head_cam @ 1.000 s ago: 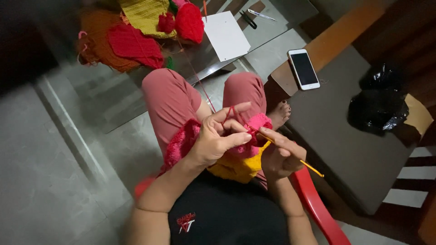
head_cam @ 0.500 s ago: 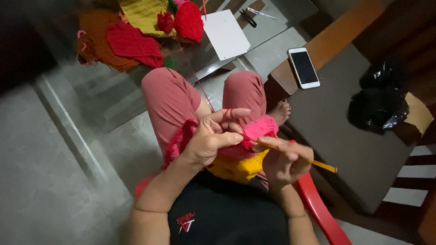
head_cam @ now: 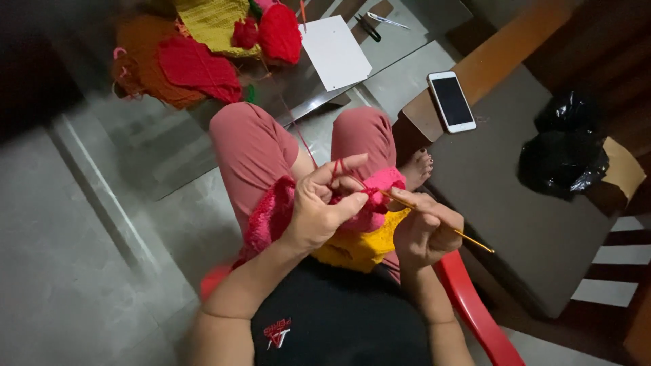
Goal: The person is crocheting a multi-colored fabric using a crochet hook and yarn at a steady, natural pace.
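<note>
Head view: left hand pinches pink crochet piece; right hand grips golden hook beside it.

A glass tabletop fills the upper left of the view, with the grey tiled floor showing around and beneath it. Crocheted pieces lie heaped at its far end: an orange piece, a red piece overlapping it, a yellow piece behind, and a red ball of yarn beside that. A white sheet of paper lies flat to the right of the yarn, with a pair of scissors just beyond it. To the right stands a grey upholstered seat carrying a white phone, screen up and dark, and a crumpled black plastic bag well apart from it
</note>
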